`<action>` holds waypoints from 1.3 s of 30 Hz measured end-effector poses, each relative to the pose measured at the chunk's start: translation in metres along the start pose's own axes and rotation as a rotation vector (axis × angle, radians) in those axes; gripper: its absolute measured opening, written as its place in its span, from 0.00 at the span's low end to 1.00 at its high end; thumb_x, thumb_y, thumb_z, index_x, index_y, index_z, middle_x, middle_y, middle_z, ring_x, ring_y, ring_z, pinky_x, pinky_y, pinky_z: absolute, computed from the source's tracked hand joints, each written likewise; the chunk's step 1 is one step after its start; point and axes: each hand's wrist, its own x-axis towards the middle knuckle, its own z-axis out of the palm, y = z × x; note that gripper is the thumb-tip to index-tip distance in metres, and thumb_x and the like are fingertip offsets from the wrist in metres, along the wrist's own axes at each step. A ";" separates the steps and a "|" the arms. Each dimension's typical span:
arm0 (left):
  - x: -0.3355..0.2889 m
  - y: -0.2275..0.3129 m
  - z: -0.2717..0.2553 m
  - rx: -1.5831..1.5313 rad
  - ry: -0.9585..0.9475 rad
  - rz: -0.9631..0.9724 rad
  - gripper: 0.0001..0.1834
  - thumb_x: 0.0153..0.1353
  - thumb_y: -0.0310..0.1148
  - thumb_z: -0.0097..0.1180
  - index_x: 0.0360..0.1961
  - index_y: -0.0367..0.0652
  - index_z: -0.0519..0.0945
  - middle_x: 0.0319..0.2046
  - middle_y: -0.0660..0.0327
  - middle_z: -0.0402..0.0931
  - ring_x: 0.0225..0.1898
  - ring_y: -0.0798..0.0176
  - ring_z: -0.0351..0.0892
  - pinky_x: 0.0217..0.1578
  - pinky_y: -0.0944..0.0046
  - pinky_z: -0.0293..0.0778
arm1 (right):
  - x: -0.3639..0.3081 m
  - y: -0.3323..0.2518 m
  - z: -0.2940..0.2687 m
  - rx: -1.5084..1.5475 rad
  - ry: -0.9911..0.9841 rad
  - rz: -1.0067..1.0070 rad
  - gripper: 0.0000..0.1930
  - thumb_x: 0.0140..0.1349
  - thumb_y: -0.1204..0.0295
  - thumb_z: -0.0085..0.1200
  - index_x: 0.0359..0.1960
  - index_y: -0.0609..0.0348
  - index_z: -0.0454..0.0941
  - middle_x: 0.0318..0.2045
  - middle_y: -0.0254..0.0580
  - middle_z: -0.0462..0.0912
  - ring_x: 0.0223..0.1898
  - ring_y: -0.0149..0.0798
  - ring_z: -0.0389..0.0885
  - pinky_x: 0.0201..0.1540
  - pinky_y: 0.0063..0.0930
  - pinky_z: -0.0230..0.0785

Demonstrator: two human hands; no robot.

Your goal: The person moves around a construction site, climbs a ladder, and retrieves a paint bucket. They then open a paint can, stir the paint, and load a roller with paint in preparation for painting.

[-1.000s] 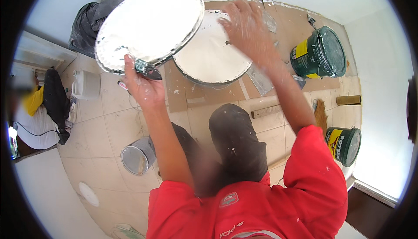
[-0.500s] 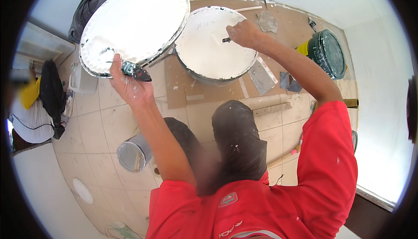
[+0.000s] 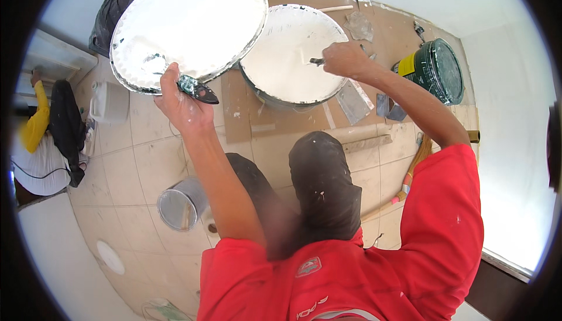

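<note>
My left hand (image 3: pixel 186 107) is closed at the near edge of a big round lid (image 3: pixel 199 22), whose face is coated white. In the same hand is a paint-spattered, black-ended tool handle (image 3: pixel 198 89), perhaps a putty knife; its blade cannot be made out against the lid. The lid is tilted up and overlaps the left rim of a large bucket (image 3: pixel 256 91) filled with white paste (image 3: pixel 281 57). Over the bucket's right side, my right hand (image 3: pixel 346 60) is closed on a small dark-handled tool (image 3: pixel 317 61), its end pointing left above the paste. The rest of that tool is hidden.
Cardboard (image 3: pixel 234 119) lies under the bucket. A green bucket (image 3: pixel 442 72) stands at the right, near a broom (image 3: pixel 413 172). A metal can (image 3: pixel 181 207) and a white jug (image 3: pixel 109 103) are at the left. A person in a yellow sleeve (image 3: pixel 36 125) is at far left.
The lid and my left hand have shifted right and slightly up. My right hand has moved right and a little nearer. At far left, the other person's arm now reaches upward.
</note>
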 end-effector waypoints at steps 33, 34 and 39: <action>-0.031 0.035 -0.090 0.330 -0.006 -0.136 0.27 0.57 0.24 0.55 0.60 0.32 0.69 0.47 0.58 0.75 0.47 0.62 0.79 0.46 0.61 0.79 | -0.136 0.068 -0.168 -0.262 0.311 0.280 0.14 0.63 0.60 0.55 0.32 0.57 0.85 0.26 0.49 0.85 0.28 0.48 0.85 0.34 0.40 0.79; -0.033 0.036 -0.090 0.330 -0.016 -0.133 0.27 0.57 0.24 0.56 0.59 0.32 0.69 0.46 0.58 0.75 0.46 0.62 0.78 0.45 0.61 0.79 | -0.140 0.067 -0.178 -0.272 0.365 0.255 0.14 0.64 0.60 0.55 0.32 0.57 0.85 0.26 0.49 0.84 0.27 0.47 0.84 0.33 0.40 0.79; -0.032 0.037 -0.082 0.347 -0.043 -0.185 0.24 0.57 0.24 0.58 0.56 0.33 0.71 0.44 0.60 0.75 0.42 0.64 0.78 0.41 0.62 0.78 | -0.155 0.054 -0.232 -0.255 0.507 0.292 0.10 0.67 0.61 0.56 0.36 0.53 0.82 0.22 0.44 0.82 0.24 0.41 0.83 0.31 0.37 0.76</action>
